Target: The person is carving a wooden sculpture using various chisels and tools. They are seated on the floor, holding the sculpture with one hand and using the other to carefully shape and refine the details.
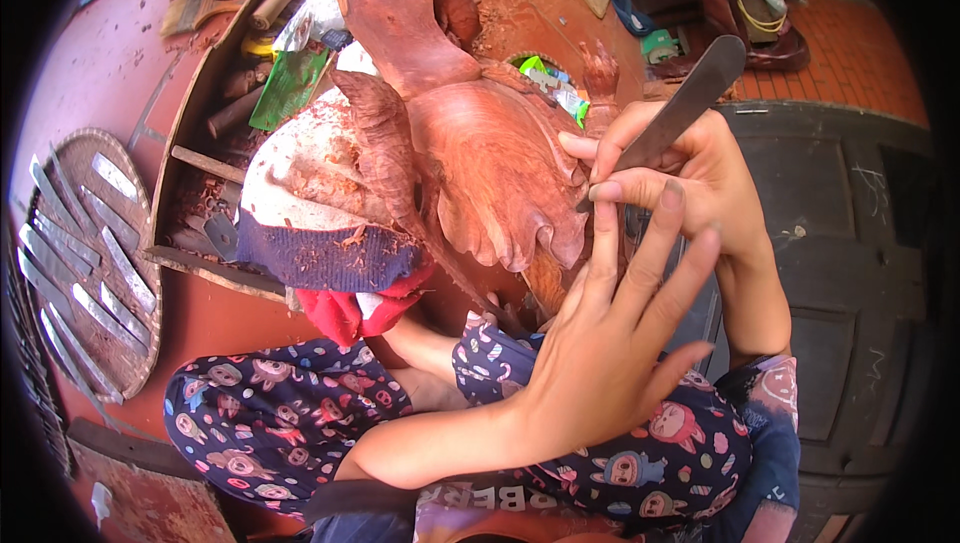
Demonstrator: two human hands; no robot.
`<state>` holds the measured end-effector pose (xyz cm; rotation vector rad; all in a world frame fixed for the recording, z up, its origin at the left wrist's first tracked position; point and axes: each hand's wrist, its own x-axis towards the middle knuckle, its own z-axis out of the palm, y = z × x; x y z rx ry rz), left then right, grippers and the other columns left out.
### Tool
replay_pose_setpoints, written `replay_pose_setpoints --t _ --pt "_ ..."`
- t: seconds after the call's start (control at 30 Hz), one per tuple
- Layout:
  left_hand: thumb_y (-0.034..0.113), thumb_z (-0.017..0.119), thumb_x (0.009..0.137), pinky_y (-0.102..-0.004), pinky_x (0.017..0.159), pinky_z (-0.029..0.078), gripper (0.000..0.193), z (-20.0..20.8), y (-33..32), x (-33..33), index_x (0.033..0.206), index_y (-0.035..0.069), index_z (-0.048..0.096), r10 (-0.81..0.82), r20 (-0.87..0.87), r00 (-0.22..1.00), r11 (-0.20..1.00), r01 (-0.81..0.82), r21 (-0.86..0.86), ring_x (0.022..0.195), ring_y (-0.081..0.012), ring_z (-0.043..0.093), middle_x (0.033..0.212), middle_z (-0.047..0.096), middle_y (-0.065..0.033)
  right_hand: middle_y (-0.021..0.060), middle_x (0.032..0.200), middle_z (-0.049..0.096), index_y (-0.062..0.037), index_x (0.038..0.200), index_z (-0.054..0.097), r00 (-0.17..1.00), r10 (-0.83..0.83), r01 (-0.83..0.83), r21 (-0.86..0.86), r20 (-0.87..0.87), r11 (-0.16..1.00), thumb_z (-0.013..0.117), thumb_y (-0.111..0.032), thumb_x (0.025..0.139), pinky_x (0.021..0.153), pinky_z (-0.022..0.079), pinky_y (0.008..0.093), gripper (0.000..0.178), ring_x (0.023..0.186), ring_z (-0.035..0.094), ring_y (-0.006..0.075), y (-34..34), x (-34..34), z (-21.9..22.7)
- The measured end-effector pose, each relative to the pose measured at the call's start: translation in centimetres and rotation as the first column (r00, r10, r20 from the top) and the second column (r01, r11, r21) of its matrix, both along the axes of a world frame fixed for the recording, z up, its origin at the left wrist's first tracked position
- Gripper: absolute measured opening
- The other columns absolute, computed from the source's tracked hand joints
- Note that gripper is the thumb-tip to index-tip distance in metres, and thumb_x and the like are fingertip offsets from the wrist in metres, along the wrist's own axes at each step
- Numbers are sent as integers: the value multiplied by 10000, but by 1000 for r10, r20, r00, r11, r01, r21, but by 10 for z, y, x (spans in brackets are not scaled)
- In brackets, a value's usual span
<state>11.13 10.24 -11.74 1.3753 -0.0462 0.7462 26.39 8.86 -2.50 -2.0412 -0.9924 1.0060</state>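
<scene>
My right hand (690, 168) grips a flat dark metal blade (690, 93) between thumb and fingers. Its wide rounded end points up and to the right, and its narrow tip points down to the left. My left hand (610, 343) comes up from below with fingers stretched and spread. The left index fingertip lies at the blade's narrow tip, by the right thumb; whether it touches the edge I cannot tell. Just beyond both hands is a reddish-brown wood carving (490, 158) with flowing, leaf-like folds, close to my crossed legs.
A dusty white and navy cloth (330, 173) lies against the carving's left side. Behind it stands a wooden tray (168, 198) of tools and scraps. A round woven tray (140, 158) at far left holds several metal blades. A dark panelled board (810, 273) fills the right side.
</scene>
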Motion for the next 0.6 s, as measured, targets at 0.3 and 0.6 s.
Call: replay_pose_setpoints --t 0.3,0.6 --pt "198 745 835 -569 1117 344 888 1 -2 -2 1573 52 273 14 14 1000 1000 -14 1 1448 -597 130 1631 141 -263 23 864 668 15 922 685 999 -18 17 -22 -30 1000 762 18 819 711 522 236 129 799 640 92 3 4 1" --pt "211 744 831 -559 1115 355 880 -1 1 -1 1568 58 288 2 10 1000 1000 -2 17 1446 -602 129 1626 150 -269 29 897 677 15 951 688 999 -30 32 -41 38 999 766 -12 829 731 528 231 147 813 653 100 1 0 0"
